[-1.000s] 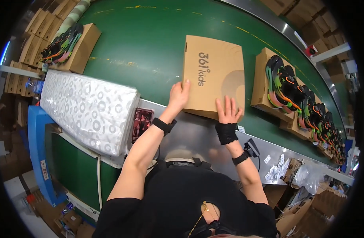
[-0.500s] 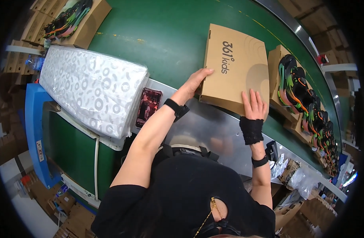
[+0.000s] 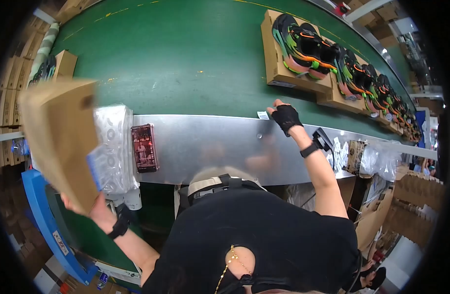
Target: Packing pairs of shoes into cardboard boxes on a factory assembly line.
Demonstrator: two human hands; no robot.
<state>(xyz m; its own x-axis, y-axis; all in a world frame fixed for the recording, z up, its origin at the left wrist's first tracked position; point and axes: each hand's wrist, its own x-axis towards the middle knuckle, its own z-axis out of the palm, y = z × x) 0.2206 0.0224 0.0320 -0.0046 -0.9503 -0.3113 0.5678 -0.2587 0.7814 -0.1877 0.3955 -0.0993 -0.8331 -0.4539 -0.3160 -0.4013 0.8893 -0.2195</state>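
My left hand [image 3: 101, 211] holds a closed brown cardboard shoe box [image 3: 58, 139] up at my left side; the box is blurred and hides most of the fingers. My right hand [image 3: 285, 116], in a black fingerless glove, rests on the far edge of the metal ledge [image 3: 210, 147] with nothing in it. Its fingers lie next to a small white tag [image 3: 262, 115]. Beyond the hand, an open box with colourful shoes [image 3: 296, 49] lies on the green conveyor belt [image 3: 185, 63].
A phone [image 3: 144, 148] lies on the ledge beside a stack of patterned white wrapping paper [image 3: 112, 147]. More open shoe boxes [image 3: 367, 83] line the belt to the right. Folded cardboard [image 3: 9, 98] is stacked at the left, bagged items [image 3: 357, 157] at the right.
The closed box has come off the belt and swung to my left side in my left hand. My right hand let go of it and now rests on the ledge.
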